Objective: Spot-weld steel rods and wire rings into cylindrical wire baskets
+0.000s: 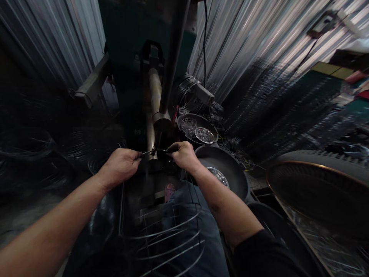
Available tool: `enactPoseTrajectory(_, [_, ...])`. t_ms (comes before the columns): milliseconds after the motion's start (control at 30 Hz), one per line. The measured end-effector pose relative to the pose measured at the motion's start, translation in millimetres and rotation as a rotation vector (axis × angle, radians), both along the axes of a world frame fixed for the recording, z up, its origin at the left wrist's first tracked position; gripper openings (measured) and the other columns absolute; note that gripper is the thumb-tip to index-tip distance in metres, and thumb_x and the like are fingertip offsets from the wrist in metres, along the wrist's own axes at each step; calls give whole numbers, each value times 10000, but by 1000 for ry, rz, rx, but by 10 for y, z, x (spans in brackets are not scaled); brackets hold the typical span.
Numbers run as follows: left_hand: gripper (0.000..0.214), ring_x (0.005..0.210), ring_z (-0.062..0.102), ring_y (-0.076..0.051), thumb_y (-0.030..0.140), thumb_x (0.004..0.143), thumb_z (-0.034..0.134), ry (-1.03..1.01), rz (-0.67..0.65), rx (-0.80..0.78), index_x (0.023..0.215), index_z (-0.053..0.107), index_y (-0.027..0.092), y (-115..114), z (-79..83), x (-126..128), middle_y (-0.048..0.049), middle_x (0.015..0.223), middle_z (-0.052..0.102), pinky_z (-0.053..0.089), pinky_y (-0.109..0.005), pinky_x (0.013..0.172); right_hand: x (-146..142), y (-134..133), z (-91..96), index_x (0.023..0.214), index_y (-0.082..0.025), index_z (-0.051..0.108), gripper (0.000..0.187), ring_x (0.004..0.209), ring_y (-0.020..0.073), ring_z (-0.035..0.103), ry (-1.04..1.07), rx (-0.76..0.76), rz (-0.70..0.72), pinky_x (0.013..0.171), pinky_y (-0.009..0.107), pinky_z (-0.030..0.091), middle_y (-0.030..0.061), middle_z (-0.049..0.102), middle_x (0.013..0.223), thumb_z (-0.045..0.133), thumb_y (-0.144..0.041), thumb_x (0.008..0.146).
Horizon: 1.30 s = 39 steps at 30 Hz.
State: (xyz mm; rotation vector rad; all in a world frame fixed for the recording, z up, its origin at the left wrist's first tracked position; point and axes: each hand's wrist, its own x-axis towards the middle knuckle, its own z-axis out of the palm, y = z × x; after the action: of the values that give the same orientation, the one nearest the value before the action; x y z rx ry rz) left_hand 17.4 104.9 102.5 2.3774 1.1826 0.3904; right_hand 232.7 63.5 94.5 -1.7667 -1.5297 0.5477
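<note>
My left hand and my right hand pinch the two sides of a thin curved metal wire. The wire's middle lies at the tip of a dark vertical rod, just over the end of the lower brass-coloured bar of a machine. The machine's thicker upper bar points toward me. Below my hands, a frame of bent metal wires stands over my legs. Whether the pinched wire belongs to this frame I cannot tell.
To the right are a black pan with a shiny metal dish and a tray of wire pieces. A coil of wire lies behind. A large round ribbed object stands far right. Dark wire stacks line the wall.
</note>
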Motion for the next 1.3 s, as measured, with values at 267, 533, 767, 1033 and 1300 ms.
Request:
enactPoseTrajectory(267, [419,898,666,-218,402,812,384,34,10,67,904,744,207,7,-62,-13,-65,938,738,483,-287,808,-14,-23,8,725,-180,750,133,717,165,680,4,24,-2,703,235,514,16,731,723,683,-69,698])
enactPoseTrajectory(533, [433,900,670,-228,389,818,379,17,13,93,978,740,212,42,-108,-9,-70,939,739,484,-308,823,-28,-17,3,735,-193,753,183,739,168,687,-20,43,-18,713,234,513,14,739,748,657,-42,699])
enactPoseTrajectory(767, [394,845,671,-215,381,790,413,-16,11,3,864,757,203,34,-34,5,-58,903,745,499,-289,777,-15,11,4,762,-193,760,185,742,175,688,-47,12,-26,717,244,521,16,736,744,670,-52,682])
enactPoseTrajectory(1033, [366,849,680,-211,352,768,448,-78,31,-63,877,759,193,36,-34,-6,-62,933,745,511,-288,816,-18,16,57,733,-176,754,141,720,180,682,-48,-32,-25,692,252,517,22,720,701,705,-62,668])
enactPoseTrajectory(1300, [375,843,681,-220,349,767,441,-61,26,-43,880,761,188,52,-60,-7,-75,921,745,510,-298,796,-16,32,74,760,-170,758,152,742,190,686,-88,-60,-26,721,268,522,40,726,734,703,-55,677])
